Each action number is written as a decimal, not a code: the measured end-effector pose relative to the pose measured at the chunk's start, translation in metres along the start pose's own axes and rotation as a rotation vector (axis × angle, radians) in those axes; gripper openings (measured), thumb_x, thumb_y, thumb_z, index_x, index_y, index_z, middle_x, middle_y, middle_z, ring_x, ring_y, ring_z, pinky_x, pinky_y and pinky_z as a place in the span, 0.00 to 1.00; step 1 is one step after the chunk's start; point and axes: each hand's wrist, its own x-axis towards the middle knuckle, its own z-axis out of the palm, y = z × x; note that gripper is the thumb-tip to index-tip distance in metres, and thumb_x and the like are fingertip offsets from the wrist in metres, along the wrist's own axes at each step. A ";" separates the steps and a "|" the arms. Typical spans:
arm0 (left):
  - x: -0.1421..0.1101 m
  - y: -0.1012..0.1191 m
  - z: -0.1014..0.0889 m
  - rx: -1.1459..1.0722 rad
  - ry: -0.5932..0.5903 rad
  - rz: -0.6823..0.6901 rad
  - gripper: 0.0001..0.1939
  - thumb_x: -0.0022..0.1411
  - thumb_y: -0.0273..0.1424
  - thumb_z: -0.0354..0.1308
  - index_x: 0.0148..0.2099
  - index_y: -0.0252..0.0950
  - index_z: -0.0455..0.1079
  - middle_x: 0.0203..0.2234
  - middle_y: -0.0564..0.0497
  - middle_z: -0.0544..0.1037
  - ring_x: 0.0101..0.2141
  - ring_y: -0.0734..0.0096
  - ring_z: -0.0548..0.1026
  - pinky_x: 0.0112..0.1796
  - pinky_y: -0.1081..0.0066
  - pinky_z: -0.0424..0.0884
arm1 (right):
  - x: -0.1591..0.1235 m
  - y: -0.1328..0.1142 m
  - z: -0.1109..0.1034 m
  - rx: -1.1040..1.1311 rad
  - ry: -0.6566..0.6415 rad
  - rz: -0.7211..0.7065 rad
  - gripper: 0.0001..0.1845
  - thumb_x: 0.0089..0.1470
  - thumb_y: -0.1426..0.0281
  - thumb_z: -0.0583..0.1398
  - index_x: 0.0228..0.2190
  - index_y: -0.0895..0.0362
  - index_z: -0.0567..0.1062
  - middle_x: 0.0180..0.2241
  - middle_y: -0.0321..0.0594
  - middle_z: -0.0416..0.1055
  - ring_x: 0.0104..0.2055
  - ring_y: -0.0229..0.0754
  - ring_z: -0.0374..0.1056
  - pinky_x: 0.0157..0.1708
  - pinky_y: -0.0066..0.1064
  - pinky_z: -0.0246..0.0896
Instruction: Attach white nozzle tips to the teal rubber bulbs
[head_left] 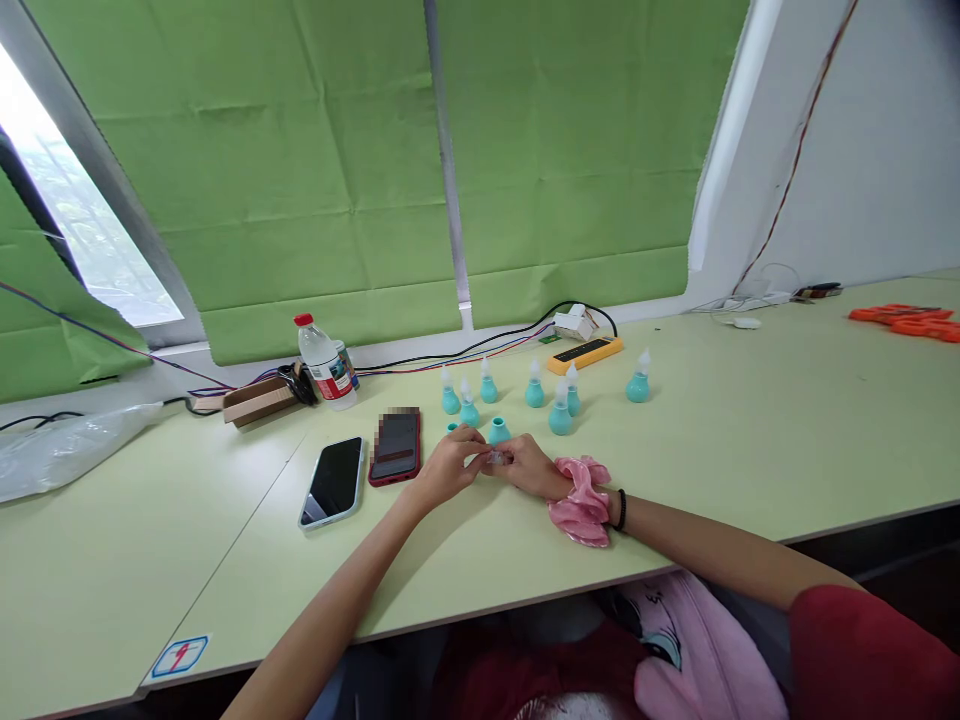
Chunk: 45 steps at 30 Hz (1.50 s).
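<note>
My left hand (452, 466) and my right hand (531, 468) meet above the table, fingertips pinched on a small clear plastic piece (496, 457); fingers cover much of it, so its kind is unclear. Just behind them stands an upright teal squeeze bulb (499, 431) with an open top. Another open teal bulb (452, 427) is partly hidden behind my left hand. Farther back, several teal bulbs with clear pointed nozzles, like nasal aspirators, stand upright, among them a near one (560, 417) and one set apart on the right (638, 386).
Left of my hands lie a white-edged phone (332, 483) and a red-cased phone (396, 447). A water bottle (327, 365), an open cardboard box (260, 399) and a yellow power strip (585, 355) are along the back. Orange scissors (911, 320) lie far right.
</note>
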 end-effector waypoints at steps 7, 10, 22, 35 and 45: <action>-0.001 -0.004 0.001 -0.051 -0.007 -0.046 0.08 0.54 0.28 0.49 0.31 0.34 0.69 0.27 0.48 0.70 0.30 0.73 0.67 0.29 0.74 0.64 | -0.001 0.003 0.000 -0.176 0.014 -0.107 0.12 0.44 0.67 0.56 0.15 0.59 0.66 0.14 0.31 0.56 0.18 0.30 0.49 0.20 0.24 0.42; -0.001 -0.005 0.000 -0.071 -0.062 -0.059 0.07 0.53 0.27 0.49 0.31 0.34 0.68 0.26 0.50 0.69 0.27 0.75 0.66 0.29 0.75 0.64 | -0.001 0.006 0.001 -0.261 0.016 -0.179 0.12 0.45 0.66 0.56 0.17 0.59 0.66 0.15 0.34 0.60 0.19 0.32 0.51 0.21 0.26 0.42; -0.002 -0.010 -0.005 -0.095 -0.079 -0.061 0.08 0.54 0.26 0.49 0.32 0.33 0.69 0.27 0.50 0.71 0.26 0.78 0.67 0.27 0.78 0.65 | 0.002 0.003 0.000 -0.485 0.004 -0.166 0.14 0.48 0.65 0.53 0.17 0.59 0.69 0.16 0.36 0.65 0.19 0.33 0.57 0.21 0.25 0.43; -0.001 0.005 0.000 0.689 -0.248 0.228 0.12 0.57 0.22 0.40 0.28 0.30 0.64 0.25 0.45 0.66 0.31 0.64 0.64 0.25 0.69 0.64 | 0.004 0.005 0.000 -0.503 0.021 -0.126 0.16 0.46 0.63 0.54 0.14 0.59 0.66 0.14 0.35 0.62 0.18 0.32 0.54 0.21 0.25 0.45; 0.000 0.001 -0.006 -0.088 0.254 -0.186 0.06 0.54 0.27 0.46 0.28 0.32 0.61 0.23 0.52 0.67 0.24 0.78 0.65 0.26 0.78 0.65 | 0.006 -0.001 -0.002 0.015 0.111 -0.028 0.22 0.45 0.59 0.53 0.10 0.61 0.60 0.13 0.30 0.44 0.18 0.29 0.42 0.16 0.23 0.39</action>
